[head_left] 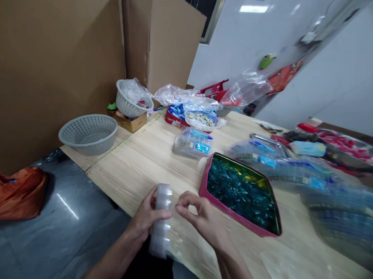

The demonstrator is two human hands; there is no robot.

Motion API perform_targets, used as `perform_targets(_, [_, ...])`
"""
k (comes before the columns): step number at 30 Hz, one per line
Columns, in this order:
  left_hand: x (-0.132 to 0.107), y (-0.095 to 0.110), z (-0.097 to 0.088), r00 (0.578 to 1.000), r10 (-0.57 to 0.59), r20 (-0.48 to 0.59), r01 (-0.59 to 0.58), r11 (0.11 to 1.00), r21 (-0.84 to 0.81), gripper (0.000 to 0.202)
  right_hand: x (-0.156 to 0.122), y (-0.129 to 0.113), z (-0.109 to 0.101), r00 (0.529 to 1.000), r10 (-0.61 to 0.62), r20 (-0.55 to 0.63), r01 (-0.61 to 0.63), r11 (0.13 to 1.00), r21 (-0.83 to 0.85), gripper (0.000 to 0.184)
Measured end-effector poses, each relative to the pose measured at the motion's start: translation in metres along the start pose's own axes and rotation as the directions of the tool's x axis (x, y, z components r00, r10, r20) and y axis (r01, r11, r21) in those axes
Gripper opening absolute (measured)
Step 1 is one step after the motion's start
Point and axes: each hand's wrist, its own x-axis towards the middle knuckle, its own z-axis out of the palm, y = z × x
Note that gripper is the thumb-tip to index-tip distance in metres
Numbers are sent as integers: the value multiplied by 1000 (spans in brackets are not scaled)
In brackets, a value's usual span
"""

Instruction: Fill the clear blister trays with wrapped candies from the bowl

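Perforated basket (87,134) on table's (141,170) left end, second basket (132,99) behind it, tray (241,193) further right

"How many grey perforated baskets stand at the upper left of the frame?"

"Two: a lower basket (87,140) and an upper basket (127,103)."

"Cardboard panels behind them?"

"Two: a left panel (49,70) and a right panel (163,42)."

"Trays at lower centre?"

"One pink-rimmed tray (223,209)."

"And at the bottom of the frame?"

"Two hands, a left hand (145,216) and a right hand (201,217), and one clear plastic stack (161,219), held by the left."
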Motion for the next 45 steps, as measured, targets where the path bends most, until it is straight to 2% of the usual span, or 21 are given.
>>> perform_targets(4, [3, 0, 2, 1000, 9, 16, -9, 1000, -1, 54, 8, 1, 16, 996, -5, 88, -14, 977, 212, 28])
perform_targets(8, [4, 1, 2, 999, 5, 37, -5, 1000, -18, 52, 12, 7, 19, 993, 31, 117, -61, 963, 263, 28])
perform_targets(11, [6, 3, -2, 1000, -5, 19, 6, 999, -41, 52, 14, 14, 17, 995, 50, 91, -74, 958, 276, 28])
perform_targets(16, [9, 13, -15, 997, -41, -58, 37, 997, -73, 51, 26, 20, -4, 991, 123, -53, -112, 977, 184, 23])
perform_targets(19, [11, 19, -21, 995, -32, -93, 26, 998, -64, 49, 40, 13, -16, 981, 135, -136, -131, 991, 34, 22])
perform_targets(21, [12, 20, -23, 994, -33, -101, 27, 998, -60, 48, 50, 6, -15, 979, 123, -160, -137, 988, -77, 27])
perform_targets(24, [14, 20, -24, 993, -53, -106, 47, 997, -61, 51, 63, -3, -2, 996, 53, -68, -60, 992, -107, 29])
perform_targets(27, [17, 19, -24, 993, -38, -108, 33, 998, -51, 51, 68, -4, 17, 991, -33, 127, 27, 999, 45, 25])
perform_targets(29, [18, 19, -24, 994, -21, -107, 16, 999, -44, 51, 69, -2, 27, 980, -39, 194, 8, 988, 154, 26])
perform_targets(35, [21, 20, -27, 995, -25, -93, 20, 998, -52, 50, 69, 7, 35, 971, 17, 238, -96, 941, 323, 30])
perform_targets(41, [22, 19, -29, 997, -27, -68, 20, 995, -98, 49, 71, 3, 37, 968, 34, 249, -114, 943, 314, 29])
perform_targets(45, [23, 21, -33, 994, -41, -99, 31, 994, -103, 48, 72, 1, 38, 972, 53, 229, -118, 953, 280, 26])
